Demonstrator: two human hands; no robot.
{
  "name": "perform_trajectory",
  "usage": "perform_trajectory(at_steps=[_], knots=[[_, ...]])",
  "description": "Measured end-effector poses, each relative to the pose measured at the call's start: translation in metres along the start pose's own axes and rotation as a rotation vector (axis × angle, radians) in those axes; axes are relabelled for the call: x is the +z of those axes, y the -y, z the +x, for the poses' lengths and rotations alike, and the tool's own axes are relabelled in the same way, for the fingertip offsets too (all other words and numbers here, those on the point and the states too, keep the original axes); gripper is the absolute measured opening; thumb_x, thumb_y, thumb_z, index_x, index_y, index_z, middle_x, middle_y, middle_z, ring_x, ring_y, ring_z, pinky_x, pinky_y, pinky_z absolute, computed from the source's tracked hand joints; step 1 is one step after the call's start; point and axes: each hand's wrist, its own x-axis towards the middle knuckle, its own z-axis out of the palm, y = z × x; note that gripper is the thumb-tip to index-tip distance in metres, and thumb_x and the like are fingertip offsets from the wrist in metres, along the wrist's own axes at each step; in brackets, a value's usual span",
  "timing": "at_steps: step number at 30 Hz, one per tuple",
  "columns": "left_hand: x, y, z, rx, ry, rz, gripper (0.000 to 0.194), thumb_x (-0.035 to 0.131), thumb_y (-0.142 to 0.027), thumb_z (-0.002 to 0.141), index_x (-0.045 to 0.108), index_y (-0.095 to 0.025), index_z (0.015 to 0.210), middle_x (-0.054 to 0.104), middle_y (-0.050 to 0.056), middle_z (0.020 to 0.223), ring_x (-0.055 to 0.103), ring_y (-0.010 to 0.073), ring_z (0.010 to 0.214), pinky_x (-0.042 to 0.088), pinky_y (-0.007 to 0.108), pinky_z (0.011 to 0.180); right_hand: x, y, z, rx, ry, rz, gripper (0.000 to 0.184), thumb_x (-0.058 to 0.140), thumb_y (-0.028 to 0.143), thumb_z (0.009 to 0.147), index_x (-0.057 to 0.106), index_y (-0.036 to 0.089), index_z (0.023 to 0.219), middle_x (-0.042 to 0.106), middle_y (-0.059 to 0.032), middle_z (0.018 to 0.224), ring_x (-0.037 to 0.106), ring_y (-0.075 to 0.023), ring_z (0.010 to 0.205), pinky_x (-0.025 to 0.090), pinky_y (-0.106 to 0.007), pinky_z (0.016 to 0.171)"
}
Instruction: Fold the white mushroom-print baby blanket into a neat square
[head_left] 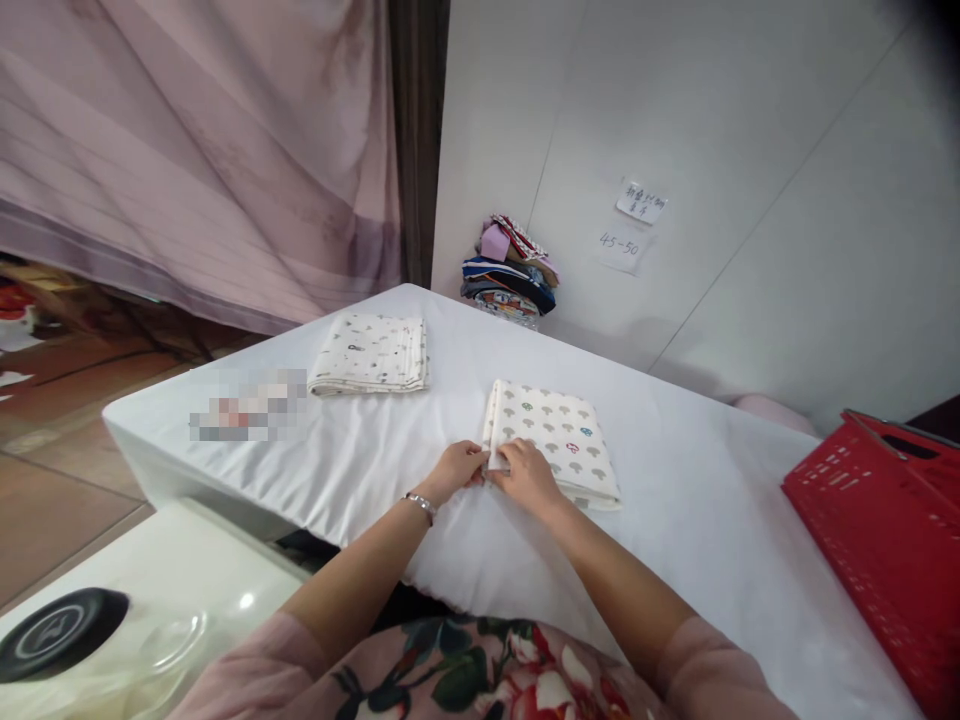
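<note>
Head view. Mushroom-print cloth (559, 425), folded, flat on the white table (690, 500); probably light, soft, unlikely to slip, best held by several layers at the near-left corner. Right hand (529, 478): fingers nearly closed, pinching that corner. Left hand (455, 470): fingers curled against it, grip hidden. Second cloth (371, 353) beyond, to the left; red basket (874, 530) at right; bare tabletop between basket and print.
</note>
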Motion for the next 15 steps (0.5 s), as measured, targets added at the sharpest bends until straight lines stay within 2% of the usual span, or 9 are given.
perform_trajectory(at_steps=[5, 9, 13, 15], knots=[[-0.0002, 0.0033, -0.0012, 0.015, 0.016, 0.006, 0.009, 0.053, -0.023, 0.074, 0.051, -0.017, 0.068, 0.047, -0.005, 0.039, 0.042, 0.0080, 0.038, 0.027, 0.019, 0.038, 0.0017, -0.0030, -0.0034, -0.040, -0.019, 0.047, 0.012, 0.054, 0.031, 0.084, 0.060, 0.021, 0.084, 0.057, -0.0039, 0.085, 0.051, -0.0185, 0.084, 0.040, -0.029, 0.074], [0.0004, 0.0052, -0.0042, 0.028, 0.051, -0.016, 0.013, 0.051, -0.026, 0.075, 0.048, -0.017, 0.066, 0.047, -0.006, 0.040, 0.041, 0.0072, 0.038, 0.028, 0.018, 0.039, 0.0019, -0.0045, -0.0025, 0.006, -0.035, 0.188, 0.021, 0.042, 0.022, 0.090, 0.059, 0.021, 0.078, 0.056, -0.0014, 0.079, 0.053, -0.0147, 0.079, 0.040, -0.026, 0.072], [-0.0007, 0.0083, -0.0055, 0.038, 0.062, 0.012, 0.017, 0.051, -0.030, 0.075, 0.050, -0.016, 0.066, 0.047, -0.005, 0.040, 0.040, 0.0081, 0.036, 0.029, 0.020, 0.039, 0.0046, -0.0031, -0.0045, -0.064, -0.007, 0.250, 0.019, 0.044, 0.024, 0.090, 0.061, 0.021, 0.082, 0.056, -0.0015, 0.083, 0.052, -0.0142, 0.081, 0.041, -0.025, 0.074], [-0.0031, 0.0064, -0.0013, 0.055, 0.030, 0.044, 0.023, 0.046, -0.035, 0.079, 0.053, -0.016, 0.067, 0.051, -0.003, 0.043, 0.045, 0.0098, 0.040, 0.032, 0.021, 0.042, 0.0042, -0.0016, -0.0069, -0.089, 0.026, 0.251, 0.016, 0.047, 0.025, 0.088, 0.062, 0.022, 0.085, 0.056, -0.0017, 0.084, 0.052, -0.0147, 0.083, 0.041, -0.026, 0.075]])
